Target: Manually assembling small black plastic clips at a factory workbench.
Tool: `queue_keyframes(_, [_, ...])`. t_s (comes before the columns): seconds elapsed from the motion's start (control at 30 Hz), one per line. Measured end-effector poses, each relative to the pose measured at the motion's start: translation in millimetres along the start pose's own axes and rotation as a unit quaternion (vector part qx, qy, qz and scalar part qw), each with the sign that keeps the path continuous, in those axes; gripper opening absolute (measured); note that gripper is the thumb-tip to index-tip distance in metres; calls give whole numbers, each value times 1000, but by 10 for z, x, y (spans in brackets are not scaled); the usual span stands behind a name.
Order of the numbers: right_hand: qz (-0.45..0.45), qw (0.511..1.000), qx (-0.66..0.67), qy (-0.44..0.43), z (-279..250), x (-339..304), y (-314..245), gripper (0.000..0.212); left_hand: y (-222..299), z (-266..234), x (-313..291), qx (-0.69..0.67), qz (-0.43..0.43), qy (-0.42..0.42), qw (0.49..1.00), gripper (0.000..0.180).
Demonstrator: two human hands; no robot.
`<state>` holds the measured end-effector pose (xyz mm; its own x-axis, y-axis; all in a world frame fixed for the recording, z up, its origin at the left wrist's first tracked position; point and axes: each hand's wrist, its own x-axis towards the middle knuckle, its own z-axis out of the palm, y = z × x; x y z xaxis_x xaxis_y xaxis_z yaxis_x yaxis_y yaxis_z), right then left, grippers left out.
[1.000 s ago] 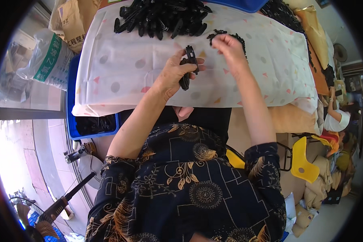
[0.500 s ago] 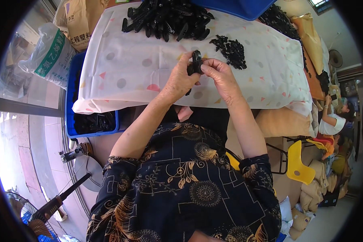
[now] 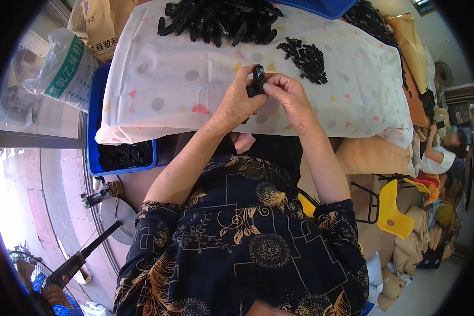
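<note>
While the left fingers clasp a black part, the right fingers pinch its right edge.

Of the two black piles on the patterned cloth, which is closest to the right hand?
The pile of small black pieces, just beyond the right hand. Its pieces are much shorter than those in the bigger pile farther left.

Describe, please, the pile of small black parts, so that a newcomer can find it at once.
Start from the white cloth with coloured shapes. Just beyond the right hand, right of the cloth's middle, lies the pile of small black parts. Its pieces are clearly smaller than the long black pieces heaped to its left.
</note>
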<state>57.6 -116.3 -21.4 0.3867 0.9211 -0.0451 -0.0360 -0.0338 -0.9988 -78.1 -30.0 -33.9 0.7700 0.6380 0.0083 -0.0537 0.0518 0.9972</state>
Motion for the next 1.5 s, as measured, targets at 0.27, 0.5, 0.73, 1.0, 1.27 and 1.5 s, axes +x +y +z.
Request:
queue_keyframes(0.27, [13, 1000, 21, -7, 113, -45, 7, 25, -90, 24, -25, -4, 3, 12, 1000, 59])
queue_keyframes(0.5, [17, 991, 115, -61, 232, -66, -10, 25, -60, -19, -127, -28, 56, 5, 998, 60])
queue_keyframes(0.73, [0, 994, 105, -26, 435, -70, 26, 20, -22, -156, -223, 3, 72, 8, 997, 62])
queue_keyframes(1.0, [35, 988, 96, -114, 581, 41, 137, 24, 167, -813, -518, 148, 33, 2, 988, 57])
queue_keyframes(1.27, [-230, 816, -476, 232, -757, 117, 280, 23, 92, -3289, -772, 257, 57, 343, 902, 29])
queue_keyframes(1.5, [-186, 650, -697, 238, -1013, 306, 176, 26, -402, -4232, -875, 352, -72, 360, 861, 29])
